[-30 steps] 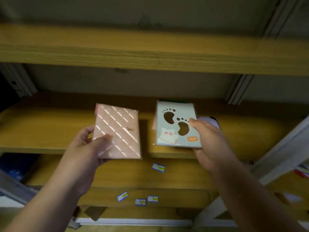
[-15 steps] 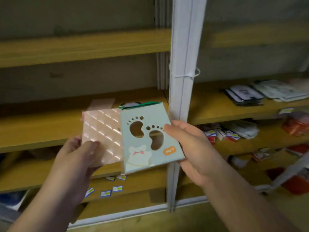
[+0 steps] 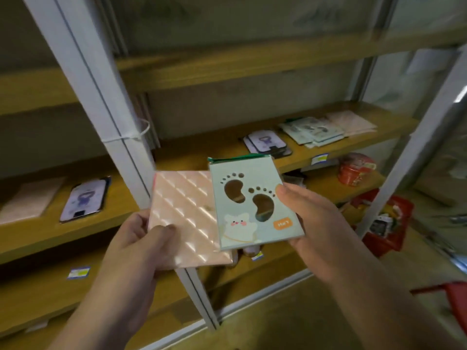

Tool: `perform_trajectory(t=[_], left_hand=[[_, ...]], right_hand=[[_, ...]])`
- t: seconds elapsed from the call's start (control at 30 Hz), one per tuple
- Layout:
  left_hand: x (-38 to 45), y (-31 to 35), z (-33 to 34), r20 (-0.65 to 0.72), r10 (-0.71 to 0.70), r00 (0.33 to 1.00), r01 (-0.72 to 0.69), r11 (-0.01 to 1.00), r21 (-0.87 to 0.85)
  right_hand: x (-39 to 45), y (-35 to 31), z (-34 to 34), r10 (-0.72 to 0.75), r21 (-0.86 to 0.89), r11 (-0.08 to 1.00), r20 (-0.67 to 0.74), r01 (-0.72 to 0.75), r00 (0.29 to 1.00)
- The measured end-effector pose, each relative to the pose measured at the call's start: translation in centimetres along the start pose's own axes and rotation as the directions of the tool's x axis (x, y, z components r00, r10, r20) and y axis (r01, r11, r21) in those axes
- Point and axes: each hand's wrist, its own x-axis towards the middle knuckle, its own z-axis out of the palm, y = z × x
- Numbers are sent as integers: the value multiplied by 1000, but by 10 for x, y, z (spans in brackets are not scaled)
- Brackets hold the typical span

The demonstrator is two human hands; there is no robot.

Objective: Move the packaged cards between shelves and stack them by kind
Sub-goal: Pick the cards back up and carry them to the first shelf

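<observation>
Now: two cards in hand

Left hand (image 3: 141, 246) pinching pink card (image 3: 185, 218); right hand (image 3: 313, 223) gripping footprint card (image 3: 252, 205), overlapping pink card's right edge. Both held before white post (image 3: 111, 117), sorted stacks (image 3: 316, 132) on right shelf (image 3: 227, 150).

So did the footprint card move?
Yes. The footprint card has gone right, from the left bay past the white post, toward the right shelf.

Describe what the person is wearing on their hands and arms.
Nothing shows on them: the left hand and right hand are gloveless, with no rings, watch or bands in view, and both forearms are bare right down to the frame edge, with no sleeve visible.
</observation>
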Motion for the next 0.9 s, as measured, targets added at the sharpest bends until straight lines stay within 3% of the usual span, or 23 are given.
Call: perform_trajectory(t=[0.07, 0.1, 0.17, 0.23, 0.27, 0.3, 0.4, 0.57, 0.67, 0.8, 0.9], left_hand=[[16, -7, 23, 26, -8, 1000, 8, 1000, -6], [24, -10, 32, 42, -12, 999, 12, 1000, -11], [43, -19, 58, 84, -29, 996, 31, 999, -12], [63, -29, 83, 104, -51, 993, 54, 998, -29], [73, -32, 96, 124, -67, 990, 73, 996, -47], [84, -34, 108, 146, -85, 986, 95, 994, -61], [118, -39, 142, 175, -89, 981, 105, 991, -87], [177, -30, 193, 197, -101, 975, 111, 993, -44], [189, -20, 208, 193, -103, 976, 111, 993, -30], [209, -12, 232, 160, -130, 979, 133, 991, -2], [222, -14, 243, 123, -137, 983, 140, 990, -13]], right_hand=[[8, -2, -23, 20, -5, 1000, -105, -21, 994], [14, -7, -30, 83, 81, 994, -188, -69, 979], [18, -12, -47, 99, -45, 992, -254, -114, 962], [33, -17, -76, 127, 93, 989, -195, -111, 973], [45, -20, -91, 42, 88, 996, -128, -31, 991], [53, -24, -99, -22, -46, 999, -124, 16, 992], [91, -44, -119, 69, 58, 997, -183, -60, 981], [155, -74, -155, 7, 76, 997, -244, 12, 970], [170, -85, -165, -68, -16, 998, -299, 66, 952], [207, -99, -188, -199, -245, 965, -441, 96, 875], [245, -115, -198, -300, -441, 891, -390, 109, 871]])
